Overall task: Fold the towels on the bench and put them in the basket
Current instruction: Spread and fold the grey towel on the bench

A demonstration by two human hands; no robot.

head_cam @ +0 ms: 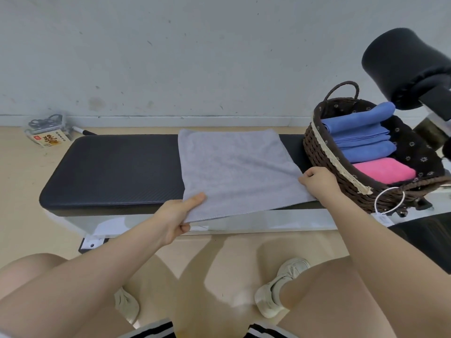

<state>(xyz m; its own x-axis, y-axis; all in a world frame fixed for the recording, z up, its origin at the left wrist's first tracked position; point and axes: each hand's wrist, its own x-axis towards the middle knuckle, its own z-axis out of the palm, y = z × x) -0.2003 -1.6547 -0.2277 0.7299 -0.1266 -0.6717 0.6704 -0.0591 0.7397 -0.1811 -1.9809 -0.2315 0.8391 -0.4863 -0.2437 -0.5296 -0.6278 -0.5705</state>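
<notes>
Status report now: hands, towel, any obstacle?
Left hand and right hand each pinch a near corner of the grey towel. Towel flat on bench, unfolded. Basket beside it; no obstacle.

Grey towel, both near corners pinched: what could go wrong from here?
1. The grey towel overhangs the bench edge at the left hand; a loose grip there could let it slide to the floor.
2. The right hand works right by the basket; folding across could nudge it.
</notes>
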